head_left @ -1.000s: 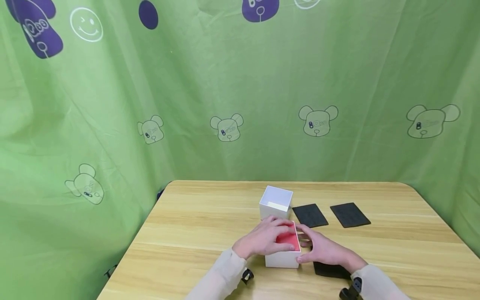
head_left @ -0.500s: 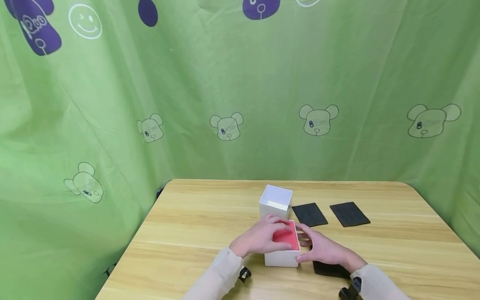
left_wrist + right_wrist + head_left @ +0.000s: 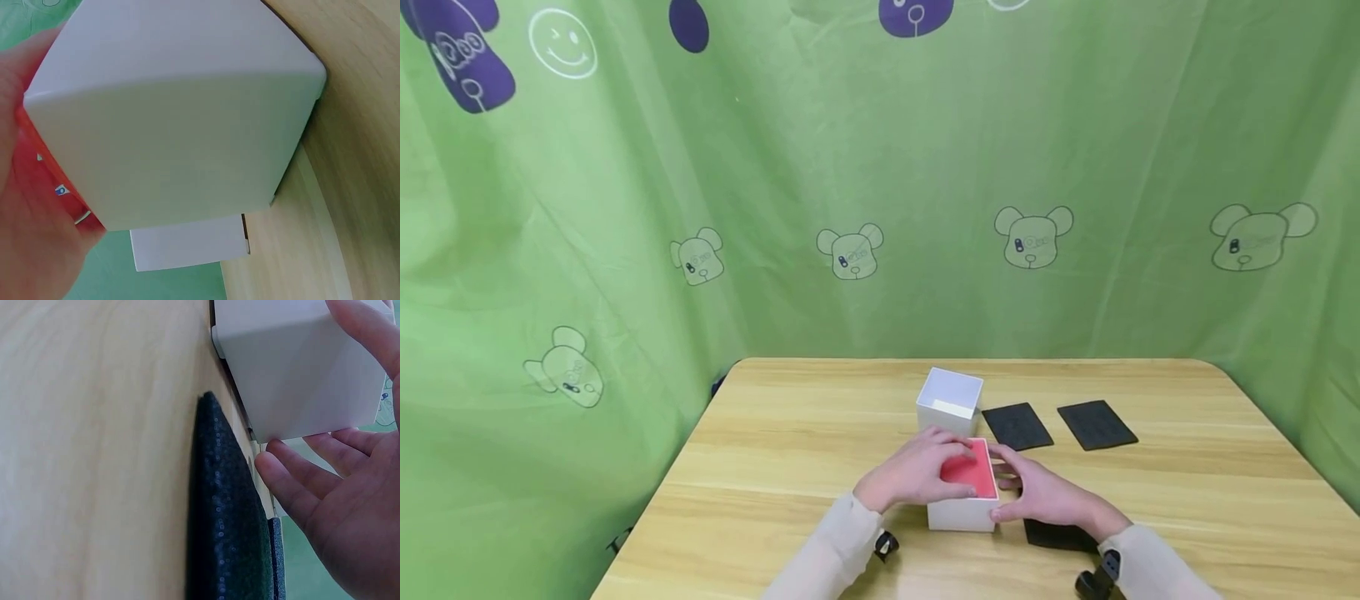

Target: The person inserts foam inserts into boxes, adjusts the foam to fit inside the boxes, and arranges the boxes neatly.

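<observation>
Both hands are at an open-topped white box [image 3: 961, 515] that stands on the table close in front of me. With my right hand [image 3: 1045, 497] I hold its right side, thumb at the near corner and fingers round toward the far end. My left hand [image 3: 913, 471] arches over the top, thumb and fingers spread wide across the red contents [image 3: 976, 475]; I cannot tell whether it grips them. From the left wrist I see small white and blue print on that red.

Just beyond stands a second white box [image 3: 946, 417], its mouth up and its inside pale. To its right lies a black square pad [image 3: 1017, 426], then another square pad [image 3: 1097, 424] further right, both flat; a third pad [image 3: 1056, 535] lies partly hidden under my right wrist.

All of it rests on a light wood-grain table [image 3: 775, 467] with rounded far corners. Behind it and along both sides hangs a green curtain [image 3: 925, 150], softly creased, with a row of outlined bear heads [image 3: 1033, 237] across the middle. Higher up are purple bear prints [image 3: 471, 58], a plain purple oval [image 3: 688, 25] and a white winking face [image 3: 562, 43]. Pale sleeves [image 3: 831, 546] cover my forearms.
</observation>
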Tool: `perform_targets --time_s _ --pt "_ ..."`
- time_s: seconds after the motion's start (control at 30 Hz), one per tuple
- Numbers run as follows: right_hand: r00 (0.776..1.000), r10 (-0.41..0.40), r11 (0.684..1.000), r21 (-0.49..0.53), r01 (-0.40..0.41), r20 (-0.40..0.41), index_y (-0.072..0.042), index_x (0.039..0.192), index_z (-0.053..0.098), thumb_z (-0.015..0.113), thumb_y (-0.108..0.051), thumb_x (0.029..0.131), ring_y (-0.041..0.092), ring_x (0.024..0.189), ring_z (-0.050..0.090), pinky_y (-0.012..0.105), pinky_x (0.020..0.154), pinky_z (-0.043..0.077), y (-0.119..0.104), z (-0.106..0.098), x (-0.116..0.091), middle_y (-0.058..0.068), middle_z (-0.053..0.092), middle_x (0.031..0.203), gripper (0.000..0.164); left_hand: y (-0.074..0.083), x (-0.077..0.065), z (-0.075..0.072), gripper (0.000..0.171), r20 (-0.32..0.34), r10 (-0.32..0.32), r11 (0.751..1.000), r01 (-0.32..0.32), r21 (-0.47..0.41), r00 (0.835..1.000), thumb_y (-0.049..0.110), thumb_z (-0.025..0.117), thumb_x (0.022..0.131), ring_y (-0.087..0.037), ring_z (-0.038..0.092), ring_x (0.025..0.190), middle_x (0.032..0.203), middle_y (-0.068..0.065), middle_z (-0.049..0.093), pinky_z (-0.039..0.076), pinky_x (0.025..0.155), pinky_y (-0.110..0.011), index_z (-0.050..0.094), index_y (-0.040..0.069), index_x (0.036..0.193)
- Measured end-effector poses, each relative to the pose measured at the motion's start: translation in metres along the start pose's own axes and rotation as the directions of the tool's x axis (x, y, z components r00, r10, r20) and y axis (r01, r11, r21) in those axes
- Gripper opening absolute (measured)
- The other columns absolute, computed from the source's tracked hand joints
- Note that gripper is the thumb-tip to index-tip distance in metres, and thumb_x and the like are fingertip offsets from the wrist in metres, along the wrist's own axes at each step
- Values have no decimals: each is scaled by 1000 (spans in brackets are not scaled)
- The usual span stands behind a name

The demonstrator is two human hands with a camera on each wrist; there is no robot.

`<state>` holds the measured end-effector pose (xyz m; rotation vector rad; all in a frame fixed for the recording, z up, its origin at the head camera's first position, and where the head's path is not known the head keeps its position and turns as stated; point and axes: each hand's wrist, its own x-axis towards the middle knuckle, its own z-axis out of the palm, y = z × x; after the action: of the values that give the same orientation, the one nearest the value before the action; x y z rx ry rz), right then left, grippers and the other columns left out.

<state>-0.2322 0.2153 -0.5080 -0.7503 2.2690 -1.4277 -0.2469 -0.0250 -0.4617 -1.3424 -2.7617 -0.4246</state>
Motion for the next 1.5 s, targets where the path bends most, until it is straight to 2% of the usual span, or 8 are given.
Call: perform_targets --time_s 0.2,0.5,0.83,1.07,1.2,1.37,1.5 --pt "1000 -10 1000 -3 10 -2 0 148 14 77 -24 80 42 127 38 43 98 41 3 -1 2 26 27 146 96 -2 0 -1 51 4 -8 1000 8 -9 1000 57 58 86 -9 41 121 134 9 50 36 101 -29 60 24 126" --pt "1000 20 1000 1 -20 -7 1 147 14 77 -24 80 43 127 38 44 98 41 2 0 1 26 27 146 95 -8 -10 -3 48 -50 -31 999 30 -24 998 58 61 84 -9 43 119 128 9 52 37 100 -30 63 25 118" --pt "999 32 999 -1 -32 2 1 147 15 77 -24 80 43 127 38 44 98 41 2 0 0 26 27 146 95 -9 -11 -3 49 -9 -53 998 52 -19 999 58 61 83 -11 43 121 130 8 53 36 102 -34 62 25 120" --pt "1000 31 1000 -6 -31 -5 0 148 14 77 -25 80 42 128 37 45 99 41 4 0 0 26 27 147 95 -14 -19 -7 48 -38 -63 997 61 -52 997 56 64 82 -10 44 119 128 9 53 35 102 -33 64 25 117" --pt "999 45 999 -6 -45 -5 1 148 14 77 -25 80 43 127 38 46 98 41 2 0 -1 27 27 146 96 -15 -23 -10 47 -49 -73 997 72 -25 996 56 66 80 -11 44 119 128 9 53 35 102 -34 64 25 116" --pt "1000 22 1000 -11 -22 -6 3 147 15 77 -24 80 43 126 39 46 98 42 -1 0 -2 29 28 145 95 -13 -24 -10 47 -72 -60 998 62 23 996 54 68 79 -10 45 113 121 11 57 37 99 -32 64 25 115" --pt "1000 1 1000 -7 -1 -4 4 147 15 76 -22 80 44 126 39 46 97 42 -2 0 -3 30 29 144 94 -12 -24 -10 47 -80 -74 997 76 17 994 54 68 79 -10 46 114 121 10 56 36 102 -32 64 25 116"
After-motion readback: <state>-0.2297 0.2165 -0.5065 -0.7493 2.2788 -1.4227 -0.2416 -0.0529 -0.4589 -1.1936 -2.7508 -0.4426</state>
